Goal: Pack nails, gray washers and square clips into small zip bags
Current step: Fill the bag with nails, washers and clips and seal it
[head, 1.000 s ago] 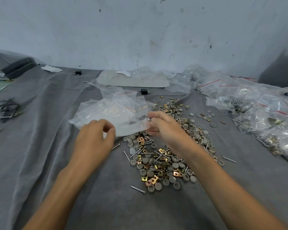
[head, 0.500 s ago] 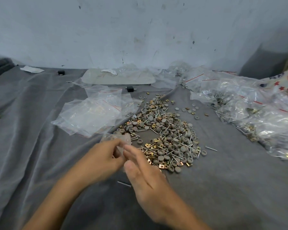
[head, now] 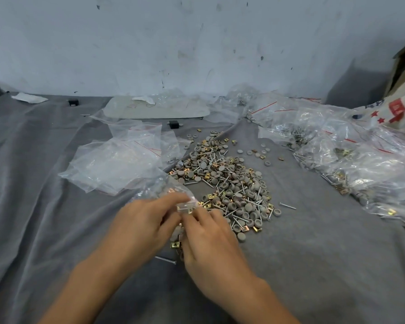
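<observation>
So, both hands were on one small zip bag, held just above the gray cloth at the near-left edge of the pile of nails, gray washers and square clips. The left hand pinched its clear edge, and the right hand pinched it from the other side. Empty zip bags lay left of the pile, filled bags to its right. A loose nail lay between the wrists.
</observation>
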`<state>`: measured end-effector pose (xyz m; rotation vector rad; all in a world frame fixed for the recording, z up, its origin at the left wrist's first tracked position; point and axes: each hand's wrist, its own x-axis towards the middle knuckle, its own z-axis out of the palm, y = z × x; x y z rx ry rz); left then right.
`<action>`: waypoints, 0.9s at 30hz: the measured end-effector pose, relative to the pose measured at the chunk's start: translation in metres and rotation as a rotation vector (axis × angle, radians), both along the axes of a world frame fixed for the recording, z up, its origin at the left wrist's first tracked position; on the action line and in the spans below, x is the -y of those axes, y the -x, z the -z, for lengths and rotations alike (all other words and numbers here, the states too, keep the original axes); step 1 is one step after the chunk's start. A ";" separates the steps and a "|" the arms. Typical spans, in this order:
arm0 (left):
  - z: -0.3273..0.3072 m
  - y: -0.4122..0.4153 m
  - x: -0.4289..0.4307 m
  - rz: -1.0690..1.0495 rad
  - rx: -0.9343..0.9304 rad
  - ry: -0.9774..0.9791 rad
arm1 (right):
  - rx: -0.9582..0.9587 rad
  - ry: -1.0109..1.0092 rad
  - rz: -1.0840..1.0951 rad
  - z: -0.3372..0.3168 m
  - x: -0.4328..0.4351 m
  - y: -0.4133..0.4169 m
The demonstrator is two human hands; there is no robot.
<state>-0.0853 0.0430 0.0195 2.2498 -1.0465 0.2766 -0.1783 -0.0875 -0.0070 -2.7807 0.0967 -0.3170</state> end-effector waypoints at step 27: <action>-0.009 -0.011 -0.011 -0.172 0.073 0.192 | 0.266 -0.019 -0.146 0.009 0.031 0.018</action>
